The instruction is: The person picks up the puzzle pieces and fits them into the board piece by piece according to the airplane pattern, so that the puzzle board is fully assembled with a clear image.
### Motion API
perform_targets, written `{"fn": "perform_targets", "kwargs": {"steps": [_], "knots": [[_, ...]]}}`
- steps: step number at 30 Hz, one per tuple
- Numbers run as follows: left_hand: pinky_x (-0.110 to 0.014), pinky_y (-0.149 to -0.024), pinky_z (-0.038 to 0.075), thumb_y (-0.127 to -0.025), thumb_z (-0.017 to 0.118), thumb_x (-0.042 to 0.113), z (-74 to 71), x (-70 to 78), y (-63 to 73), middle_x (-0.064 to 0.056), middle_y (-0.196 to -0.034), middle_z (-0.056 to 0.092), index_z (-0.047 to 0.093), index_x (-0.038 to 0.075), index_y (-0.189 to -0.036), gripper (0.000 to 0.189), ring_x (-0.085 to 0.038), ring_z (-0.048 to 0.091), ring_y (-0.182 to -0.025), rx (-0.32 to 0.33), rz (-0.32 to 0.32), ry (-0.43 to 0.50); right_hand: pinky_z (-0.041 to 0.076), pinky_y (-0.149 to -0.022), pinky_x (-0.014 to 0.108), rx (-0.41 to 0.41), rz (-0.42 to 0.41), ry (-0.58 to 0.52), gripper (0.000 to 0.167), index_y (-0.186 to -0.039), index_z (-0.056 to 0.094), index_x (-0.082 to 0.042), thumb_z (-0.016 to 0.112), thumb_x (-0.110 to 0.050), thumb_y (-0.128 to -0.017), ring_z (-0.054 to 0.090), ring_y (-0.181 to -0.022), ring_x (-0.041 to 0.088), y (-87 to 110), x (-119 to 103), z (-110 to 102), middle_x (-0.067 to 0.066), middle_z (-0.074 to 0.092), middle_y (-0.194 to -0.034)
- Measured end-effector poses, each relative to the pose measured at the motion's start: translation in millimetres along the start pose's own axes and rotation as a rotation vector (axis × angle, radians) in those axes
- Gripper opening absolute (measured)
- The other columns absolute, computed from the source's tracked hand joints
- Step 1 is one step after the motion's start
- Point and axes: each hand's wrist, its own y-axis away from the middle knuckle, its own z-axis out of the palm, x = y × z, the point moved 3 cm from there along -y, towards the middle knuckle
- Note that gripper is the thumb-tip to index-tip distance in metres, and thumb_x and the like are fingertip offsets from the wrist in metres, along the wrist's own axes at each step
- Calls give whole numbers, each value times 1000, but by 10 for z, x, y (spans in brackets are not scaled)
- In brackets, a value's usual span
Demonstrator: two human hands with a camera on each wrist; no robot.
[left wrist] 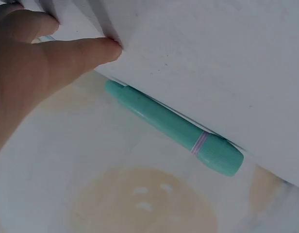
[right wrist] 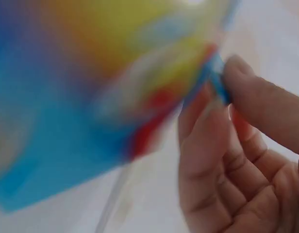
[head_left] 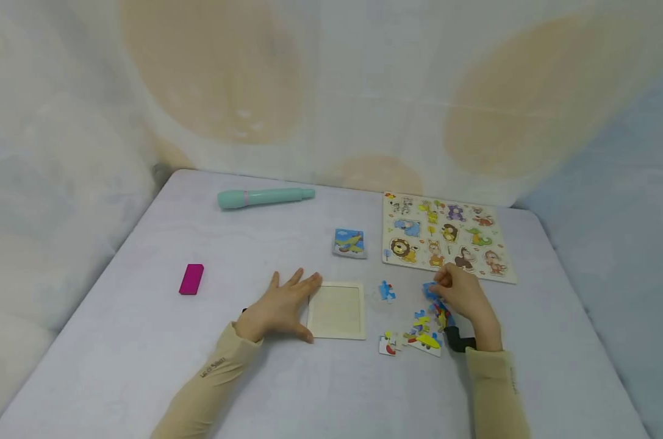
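My left hand [head_left: 282,308] lies with fingers spread at the left side of a pale square puzzle frame [head_left: 336,336], touching its edge. In the right wrist view, my right hand [right wrist: 246,160] pinches a blue jigsaw piece [right wrist: 220,87] between thumb and fingers. The head view shows this right hand [head_left: 464,296] above a loose heap of puzzle pieces [head_left: 427,342] in blue, yellow and red. Between frame and heap lie a blue piece [head_left: 387,291] and a white-and-red piece [head_left: 387,345]. Large blurred colours fill the left of the right wrist view.
An animal puzzle board [head_left: 449,238] lies at the back right. A small square airplane picture [head_left: 349,242] sits behind the frame. Further off is a mint-green microphone-shaped object [head_left: 268,197]; a magenta block [head_left: 191,279] lies at left.
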Motion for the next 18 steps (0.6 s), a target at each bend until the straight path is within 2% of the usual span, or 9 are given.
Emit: {"fn": "perform_targets", "kwargs": {"steps": [4,6,10,16,18], "knots": [[-72,-112,7,-57,91,47,-23,-8,4,-3,-160,28,27,12,-153,121,-31,18,-150,14,0,16,58,-66,36,-76,-27,-180,25,-109,58,4,66,-13,-91,69,-69,23,-94,-320,140,20,70,-96],[-71,-113,8,-57,91,46,-34,-17,0,-4,-159,30,28,11,-153,120,-31,20,-150,21,6,24,58,-65,37,-112,-41,-216,25,-108,60,2,67,-13,-91,70,-67,22,-165,-501,250,18,71,-95],[-72,-112,9,-58,90,47,-34,-24,-17,-4,-159,29,28,11,-153,119,-32,20,-150,10,21,22,58,-62,36,-154,-53,-243,17,-99,65,0,70,-12,-88,68,-64,20,-277,-848,490,13,72,-84],[-72,-112,10,-58,89,50,-39,-41,-31,-2,-160,29,28,13,-154,119,-30,20,-150,1,16,5,54,-54,25,-244,-42,-296,13,-86,63,-1,74,-8,-83,65,-57,15,-394,-1308,878,9,69,-71],[-72,-112,9,-59,89,50,-33,-38,-33,-1,-160,29,28,14,-154,118,-30,20,-150,-1,15,13,51,-51,22,-263,-45,-272,12,-84,64,-1,74,-7,-83,62,-53,13,-415,-1411,992,8,67,-67]]}}
